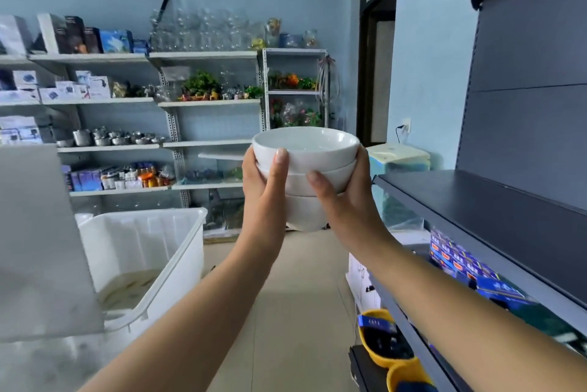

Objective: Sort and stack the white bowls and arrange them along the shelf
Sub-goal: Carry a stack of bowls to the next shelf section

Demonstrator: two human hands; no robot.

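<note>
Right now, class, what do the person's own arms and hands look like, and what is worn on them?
Both forearms are bare to the picture's edge: no sleeves show. The left hand and right hand wear no gloves, and no ring, watch or bracelet is visible. The nails in view look plain.

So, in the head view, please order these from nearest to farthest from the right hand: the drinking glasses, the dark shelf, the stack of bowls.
1. The stack of bowls: gripped by the right hand, left hand on the other side.
2. The dark shelf: close by, on the right.
3. The drinking glasses: top shelf at the far wall, left.
</note>
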